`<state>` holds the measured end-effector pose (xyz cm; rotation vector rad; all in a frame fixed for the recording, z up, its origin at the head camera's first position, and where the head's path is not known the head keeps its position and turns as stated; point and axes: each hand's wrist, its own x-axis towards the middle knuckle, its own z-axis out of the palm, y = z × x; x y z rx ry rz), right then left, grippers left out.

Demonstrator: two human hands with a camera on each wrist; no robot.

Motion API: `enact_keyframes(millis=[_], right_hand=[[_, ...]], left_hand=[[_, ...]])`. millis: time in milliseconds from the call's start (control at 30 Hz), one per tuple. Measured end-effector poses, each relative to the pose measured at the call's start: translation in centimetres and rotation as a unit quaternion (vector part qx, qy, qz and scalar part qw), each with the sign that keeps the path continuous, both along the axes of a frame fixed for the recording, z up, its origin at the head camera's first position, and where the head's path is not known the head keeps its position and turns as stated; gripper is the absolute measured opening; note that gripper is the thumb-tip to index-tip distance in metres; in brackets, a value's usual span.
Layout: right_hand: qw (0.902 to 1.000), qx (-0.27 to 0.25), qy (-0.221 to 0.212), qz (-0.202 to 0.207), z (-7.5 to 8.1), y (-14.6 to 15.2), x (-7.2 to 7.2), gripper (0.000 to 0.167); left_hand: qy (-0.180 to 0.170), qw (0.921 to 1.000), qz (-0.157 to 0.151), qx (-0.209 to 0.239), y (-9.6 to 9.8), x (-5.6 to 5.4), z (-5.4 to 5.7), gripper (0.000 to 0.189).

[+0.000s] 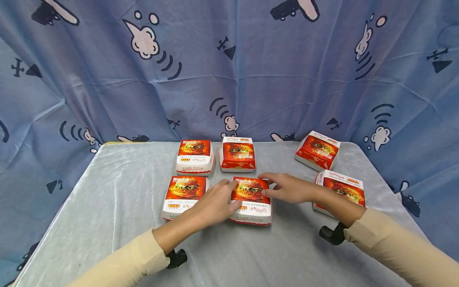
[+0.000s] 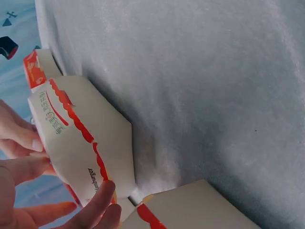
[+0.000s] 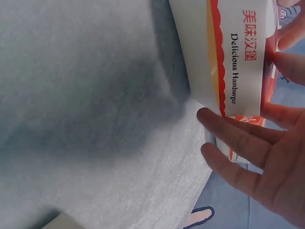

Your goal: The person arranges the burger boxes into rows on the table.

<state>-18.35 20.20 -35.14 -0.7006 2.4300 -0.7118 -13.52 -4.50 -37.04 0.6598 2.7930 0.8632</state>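
A red and white hamburger box [image 1: 253,203], its lid closed, sits in the middle of the front row. At its left side is my left hand [image 1: 218,201], thumb and forefinger on the lid's edge. From the right reaches my right hand [image 1: 288,188], thumb on the lid and forefinger near its far edge. In the left wrist view, the left fingers [image 2: 97,202] lie loosely along the wall of the box [image 2: 102,129]. The right wrist view has the right fingers [image 3: 238,136] mostly straight, beside the box [image 3: 238,57]. Its base is hidden in the head view.
Another box [image 1: 184,195] stands close to my left hand. Two boxes, one left [image 1: 195,157] and one right [image 1: 238,154], stand behind. At the right are an angled box [image 1: 318,150] and a box [image 1: 344,189] partly behind my right forearm. A blue patterned curtain [image 1: 201,59] hangs behind the grey-covered table [image 1: 107,207].
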Motion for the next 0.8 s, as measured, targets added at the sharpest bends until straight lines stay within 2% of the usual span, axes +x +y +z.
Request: enact_keyframes(millis=[367, 567, 800], right_hand=[[0.9999, -0.013, 0.004, 0.010, -0.5, -0.8, 0.0, 0.061], [0.9997, -0.022, 0.011, 0.006, -1.0, -0.9, 0.0, 0.062], [0.9992, -0.041, 0.002, 0.003, -1.4, -1.1, -0.1, 0.064]], left_hand=[[-0.031, 0.9991, 0.010, -0.028, -0.4, -0.1, 0.2, 0.067], [-0.055, 0.9980, 0.015, -0.027, -0.6, -0.2, 0.4, 0.068], [-0.062, 0.9977, 0.018, -0.021, -0.8, -0.3, 0.4, 0.070]])
